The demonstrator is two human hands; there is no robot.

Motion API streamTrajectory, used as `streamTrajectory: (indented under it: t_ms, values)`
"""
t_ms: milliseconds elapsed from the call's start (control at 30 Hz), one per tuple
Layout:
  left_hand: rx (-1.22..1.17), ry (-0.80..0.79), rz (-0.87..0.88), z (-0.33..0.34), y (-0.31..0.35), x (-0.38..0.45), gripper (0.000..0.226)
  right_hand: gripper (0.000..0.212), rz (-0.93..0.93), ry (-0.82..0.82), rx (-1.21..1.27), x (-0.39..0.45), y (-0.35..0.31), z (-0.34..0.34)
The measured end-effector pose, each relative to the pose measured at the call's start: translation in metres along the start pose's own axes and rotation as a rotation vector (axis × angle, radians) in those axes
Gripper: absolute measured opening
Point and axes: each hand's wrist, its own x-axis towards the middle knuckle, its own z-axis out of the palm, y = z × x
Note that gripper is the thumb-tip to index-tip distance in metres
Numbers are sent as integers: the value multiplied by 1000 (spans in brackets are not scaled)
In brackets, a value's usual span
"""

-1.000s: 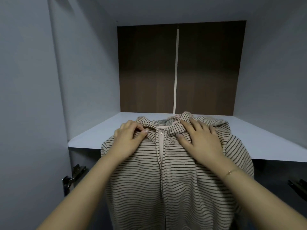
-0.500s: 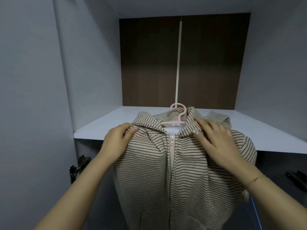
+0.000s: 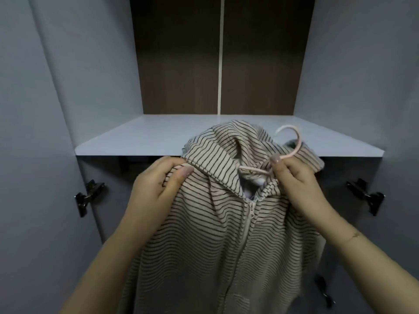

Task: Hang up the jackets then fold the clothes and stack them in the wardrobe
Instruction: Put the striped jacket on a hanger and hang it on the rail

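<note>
Striped jacket (image 3: 217,234) gripped by both raised hands.

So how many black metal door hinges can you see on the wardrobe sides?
2: one black metal hinge on the left wall, one on the right, both below the grey shelf. Others may be hidden.

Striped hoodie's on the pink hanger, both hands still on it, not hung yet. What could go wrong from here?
1. The right hand pinches the pink hanger at its neck, with hoodie fabric bunched under the fingers; the hook may snag the hood.
2. The left hand grips only the shoulder of the striped hoodie; letting go early could slide that side off the hanger.
3. No rail shows, only the shelf, so the hook may have to go on blind.
</note>
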Motion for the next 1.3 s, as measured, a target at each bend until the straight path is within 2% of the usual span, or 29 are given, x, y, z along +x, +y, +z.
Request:
streamTrajectory:
  t_ms: [33, 133, 200, 267, 333, 400, 467, 533, 633, 700, 733, 800, 867, 900, 967, 1033, 1067, 1133, 1233, 1300]
  values:
    - [10, -29, 14, 5, -2, -11, 10, 62, 69, 73, 42, -15, 5, 3]
    - [15, -111, 1, 19, -12, -49, 16, 50, 272, 310, 173, -50, 16, 12]
    - [-1, -185, -64, 31, -20, -75, 14, 41, 336, 377, 207, -65, 24, 14]
    - [-49, -229, -148, 43, -29, -101, 7, 30, 429, 341, 310, -78, 29, 16]
    - [-119, -252, -248, 50, -41, -126, 11, 17, 541, 181, 429, -90, 31, 17]
    - [-181, -280, -344, 55, -52, -146, 15, 20, 602, 46, 547, -100, 37, 17]
    - [-234, -319, -437, 63, -60, -164, 14, 26, 684, 51, 506, -108, 41, 20]
    - [-286, -361, -535, 74, -58, -181, 15, 40, 769, 147, 326, -113, 47, 24]
    - [-395, -461, -651, 86, -53, -203, 17, 31, 773, 356, 387, -115, 56, 30]
    - [-430, -565, -738, 90, -60, -206, 31, 35, 774, 424, 512, -114, 62, 28]
    - [-465, -551, -855, 92, -69, -203, 44, 35, 760, 436, 584, -115, 63, 24]
    - [-574, -353, -1158, 97, -97, -195, 63, 38, 737, 439, 733, -117, 67, 15]
    - [-649, -155, -1351, 105, -129, -195, 58, 39, 740, 414, 835, -119, 67, 5]
    - [-691, -105, -1441, 112, -141, -200, 53, 38, 736, 391, 865, -121, 66, 1]
    - [-818, -154, -1699, 130, -152, -221, 53, 38, 712, 341, 909, -126, 65, -5]
    - [-1007, -284, -1965, 154, -143, -245, 58, 40, 681, 287, 951, -131, 62, -10]
    - [-1101, -331, -2035, 165, -133, -251, 53, 40, 669, 261, 963, -134, 60, -12]
    - [-1227, -330, -2023, 184, -118, -254, 43, 38, 656, 225, 968, -139, 59, -17]
    - [-1362, -272, -1968, 203, -108, -249, 44, 36, 665, 223, 974, -147, 62, -23]
    - [-1401, -369, -1964, 207, -105, -251, 45, 36, 673, 237, 992, -152, 65, -24]
